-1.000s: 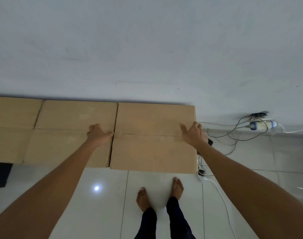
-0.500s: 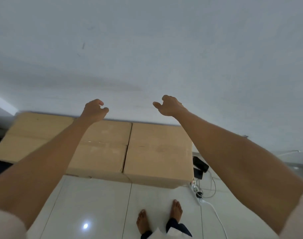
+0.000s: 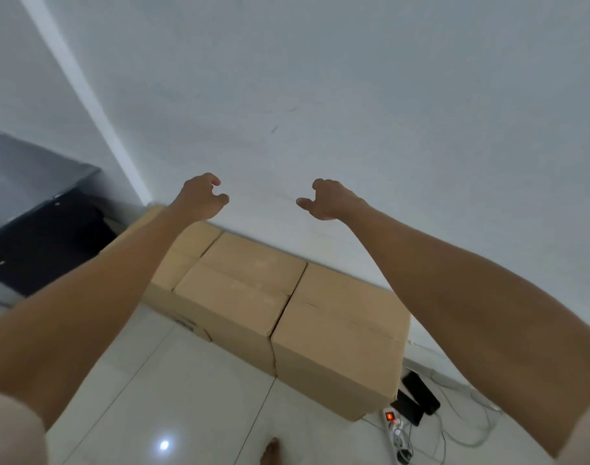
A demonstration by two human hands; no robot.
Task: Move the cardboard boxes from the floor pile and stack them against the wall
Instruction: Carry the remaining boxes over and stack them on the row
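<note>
While loosely curled and gripping nothing, left fingers [image 3: 216,182] and right fingers [image 3: 303,203] released. Left hand [image 3: 199,196] and right hand [image 3: 327,199] raised side by side before the wall [image 3: 354,112], clear of any box.

At 6 o'clock below the hands, a row of cardboard boxes [image 3: 287,297] on the floor [image 3: 186,380], backs against the wall: nearest box [image 3: 340,330] toward 5 o'clock, middle box [image 3: 243,283] touching it, third box [image 3: 186,250] toward 7 o'clock, partly hidden by the left forearm.

Judged from this: one layer placed, nothing stacked on top yet. Floor pile out of view, so cannot tell how many remain; probably more fetching and a second layer left.

At 4 o'clock of the nearest box, just beside its corner, power strip [image 3: 392,422] and cables. Dark furniture [image 3: 35,213] at 9 o'clock.
</note>
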